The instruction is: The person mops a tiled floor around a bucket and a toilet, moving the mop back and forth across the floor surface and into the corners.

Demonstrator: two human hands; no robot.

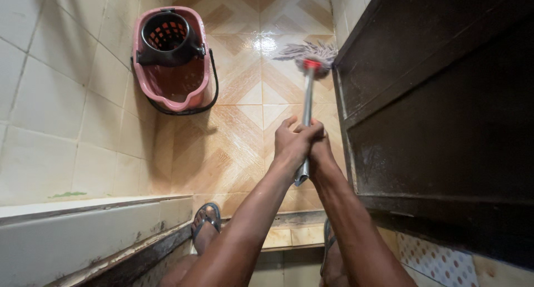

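Both hands grip the metal handle of a mop [306, 106], one just beside the other and touching. The left hand [289, 142] has its fingers [285, 126] wrapped tight around the shaft; the right hand [318, 148] sits against it on the other side, fingers also clamped on the shaft. The handle's lower end pokes out beneath the hands. The shaft runs away from the person down to a red collar and a grey-and-white string mop head [308, 53], which rests on the glossy patterned floor tiles [239, 114] close to a dark wooden door [439, 114] on the right. A pink mop bucket [173, 59] with a black wringer basket and black bail handle stands on the floor by the tiled wall [50, 97] on the left, well apart from the mop head. The person's feet in sandals [206, 220] show at a raised threshold below.
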